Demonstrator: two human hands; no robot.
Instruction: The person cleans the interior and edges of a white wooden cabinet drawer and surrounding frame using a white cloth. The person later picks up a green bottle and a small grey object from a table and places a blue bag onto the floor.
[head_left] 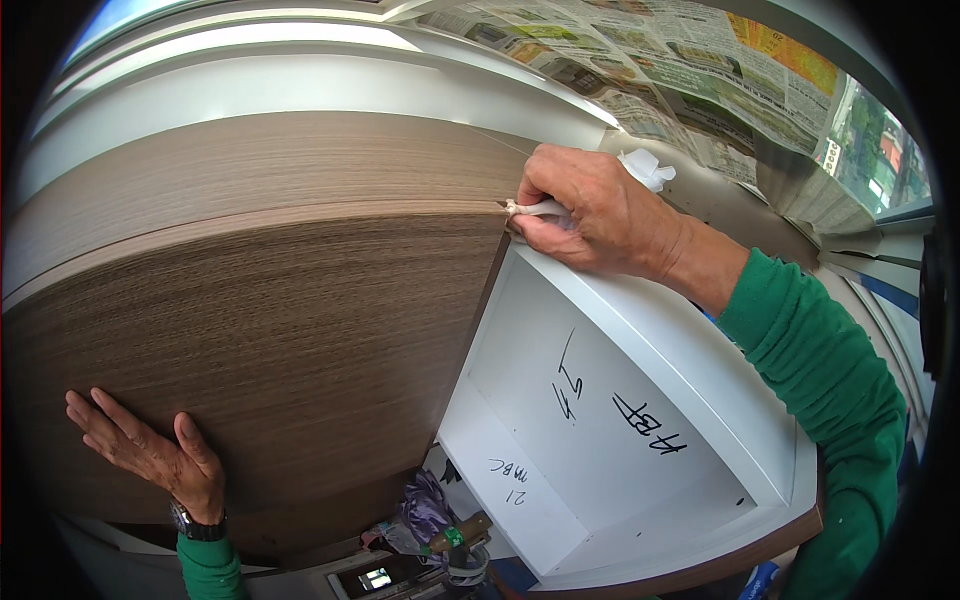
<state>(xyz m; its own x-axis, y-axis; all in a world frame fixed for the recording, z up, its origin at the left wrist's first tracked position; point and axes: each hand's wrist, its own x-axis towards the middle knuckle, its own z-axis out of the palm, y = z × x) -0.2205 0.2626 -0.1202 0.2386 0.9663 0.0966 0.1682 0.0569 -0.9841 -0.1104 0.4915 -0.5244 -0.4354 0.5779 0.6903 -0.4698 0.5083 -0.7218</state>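
Observation:
My left hand lies against the dark wood-grain panel on the left, its fingers stretched out and holding nothing. A watch is on that wrist. At the panel's upper right corner, my right hand is closed in a pinch on a whitish, soft-looking strip. The strip's frayed end touches the corner at the end of the panel's top edge; the rest is hidden in my fingers. Just below that hand is the top edge of a white open cabinet box with handwriting inside.
A crumpled white plastic piece lies behind my right hand. Newspaper sheets cover the window at the back. A purple plastic bag and loose items lie low, between panel and box. A white sill runs along the far side.

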